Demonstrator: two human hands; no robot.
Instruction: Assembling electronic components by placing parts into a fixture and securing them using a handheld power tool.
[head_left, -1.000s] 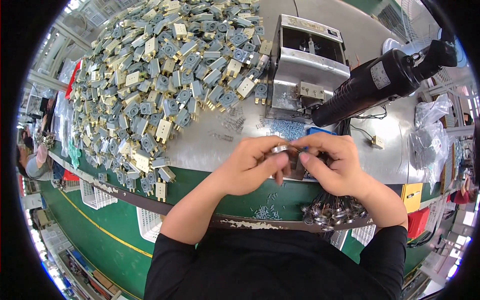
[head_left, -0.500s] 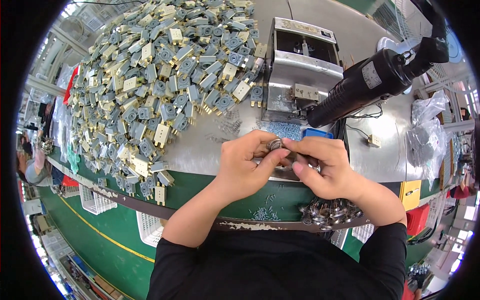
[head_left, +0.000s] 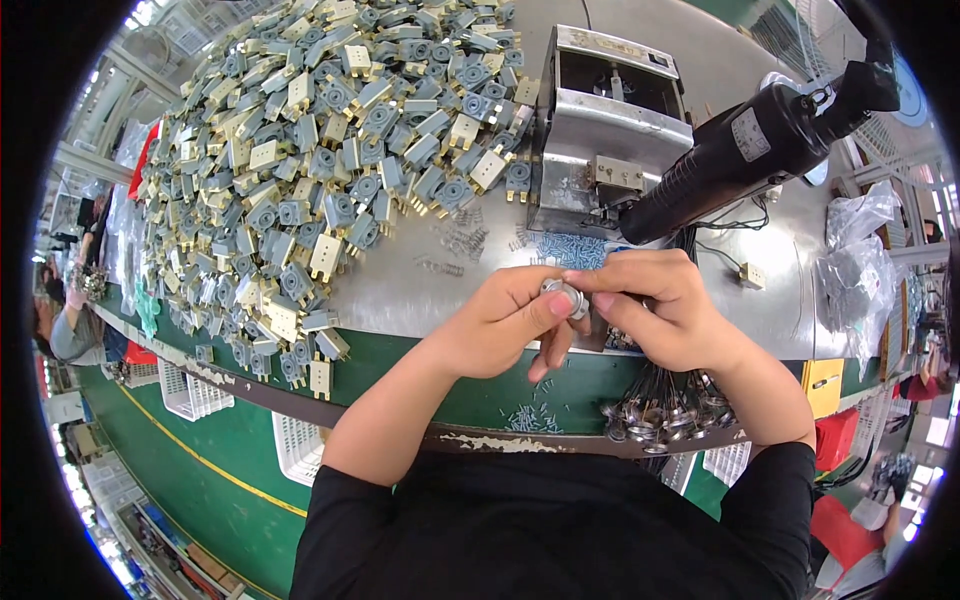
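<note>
Over the near edge of the metal tabletop, my left hand [head_left: 515, 320] pinches a small round silvery metal part [head_left: 567, 296] between thumb and fingers. The fingertips of my right hand [head_left: 655, 305] close on the part's right side. Its exact kind cannot be told, since the fingers cover much of it. Just beyond the hands lies a heap of small bluish screws [head_left: 568, 250]. More screws [head_left: 533, 420] are scattered on the green surface nearer me. Right of them, a bunch of round metal parts with thin dark leads [head_left: 668, 415] rests at the table edge.
A large pile of grey and cream plastic housings [head_left: 330, 160] covers the left and back. Loose springs [head_left: 462, 240] lie beside it. A metal machine [head_left: 610, 130] and a slanted black cylindrical tool [head_left: 735, 155] stand beyond my hands. Clear plastic bags [head_left: 860, 270] hang at right.
Both hands have turned the round part, so more of its silvery face shows. My right hand has risen slightly and now hides the blue tray. My left hand's lower fingers have dropped toward me.
</note>
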